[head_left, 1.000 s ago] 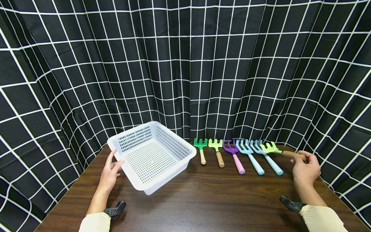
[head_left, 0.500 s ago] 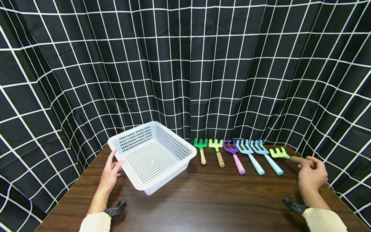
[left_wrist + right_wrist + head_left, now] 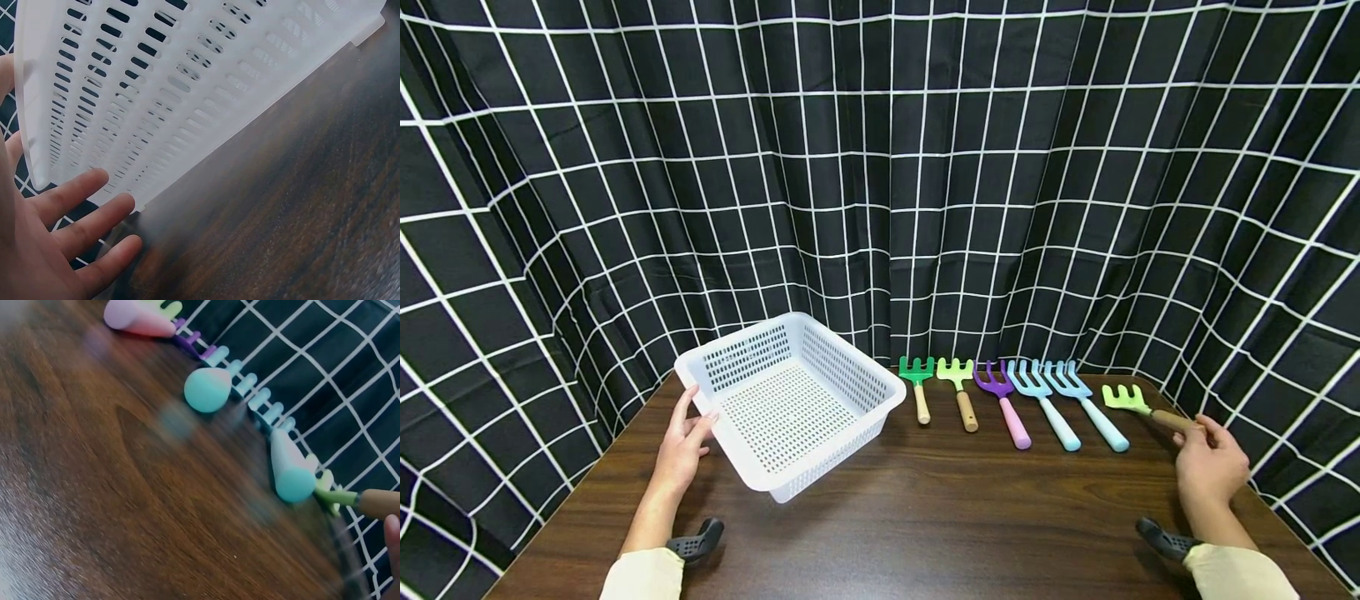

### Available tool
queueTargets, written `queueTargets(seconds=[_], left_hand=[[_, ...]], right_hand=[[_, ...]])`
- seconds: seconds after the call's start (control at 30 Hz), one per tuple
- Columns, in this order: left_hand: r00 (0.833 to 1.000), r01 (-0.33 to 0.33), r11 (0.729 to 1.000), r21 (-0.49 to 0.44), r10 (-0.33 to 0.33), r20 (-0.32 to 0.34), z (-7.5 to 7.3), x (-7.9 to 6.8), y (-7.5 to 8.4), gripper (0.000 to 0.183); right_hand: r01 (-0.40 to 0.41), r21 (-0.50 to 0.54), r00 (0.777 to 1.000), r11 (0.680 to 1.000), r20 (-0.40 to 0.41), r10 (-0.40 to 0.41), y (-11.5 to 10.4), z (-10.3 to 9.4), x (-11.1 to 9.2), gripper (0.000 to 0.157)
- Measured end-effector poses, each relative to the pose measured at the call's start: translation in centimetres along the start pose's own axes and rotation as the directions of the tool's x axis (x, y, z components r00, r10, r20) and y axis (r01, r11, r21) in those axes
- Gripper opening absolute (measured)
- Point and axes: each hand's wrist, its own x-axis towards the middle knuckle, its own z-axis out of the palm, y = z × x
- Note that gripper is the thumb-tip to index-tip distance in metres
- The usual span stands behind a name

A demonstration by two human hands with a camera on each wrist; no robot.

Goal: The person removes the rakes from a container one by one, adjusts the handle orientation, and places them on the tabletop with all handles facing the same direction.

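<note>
My left hand (image 3: 679, 454) holds the near-left rim of a white perforated plastic basket (image 3: 838, 440), which sits tilted on the left of the table. In the left wrist view, several fingers (image 3: 94, 228) spread out beneath the rim, beside the slotted wall. At the right end, my right hand (image 3: 1212, 462) pinches the wooden handle end of a small light green hand fork (image 3: 1126, 398), its tines toward the back left. The right wrist view shows that handle (image 3: 380, 504) with one fingertip (image 3: 392, 531) by it; the rest of the hand is out of that view.
Left of the held fork lies a row of hand forks: dark green (image 3: 919, 387), light green (image 3: 962, 396), purple with a pink handle (image 3: 1011, 408), and two light blue ones (image 3: 1052, 412). A black gridded curtain (image 3: 880, 167) encloses the wooden table (image 3: 940, 525).
My right hand has moved right and toward me with the light green hand fork, whose tines now lie clear of the blue fork's. The left hand and basket have kept their place.
</note>
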Motion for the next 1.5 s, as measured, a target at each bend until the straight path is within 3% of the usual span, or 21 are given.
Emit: queueTargets(seconds=[0.17,0.3,0.4,0.77,1.13,1.5], left_hand=[[1.0,0.019,1.0,0.006,-0.019,0.006,-0.1,0.0,0.0,0.066],[1.0,0.018,1.0,0.011,-0.018,0.006,-0.1,0.1,-0.1,0.066],[1.0,0.008,1.0,0.002,-0.008,0.0,0.0,0.2,-0.2,0.066],[1.0,0.008,1.0,-0.009,-0.008,-0.004,0.0,0.2,-0.3,0.066],[1.0,0.03,1.0,0.001,-0.03,0.005,-0.1,0.1,-0.3,0.067],[0.999,0.041,0.999,0.004,-0.041,0.009,-0.1,0.1,-0.2,0.067]], right_hand=[[0.003,-0.155,0.998,0.988,0.06,0.007,0.4,-0.4,0.3,0.039],[0.078,-0.318,0.994,0.945,0.099,-0.049,0.8,-0.9,0.6,0.034],[0.102,-0.373,0.99,0.922,0.126,-0.059,0.9,-1.2,0.6,0.031],[0.111,-0.426,0.972,0.898,0.234,-0.009,1.5,-1.1,1.2,0.03],[0.16,-0.482,0.953,0.862,0.303,-0.008,2.1,-1.1,1.9,0.03],[0.182,-0.5,0.939,0.847,0.343,0.0,2.0,-0.9,2.1,0.031]])
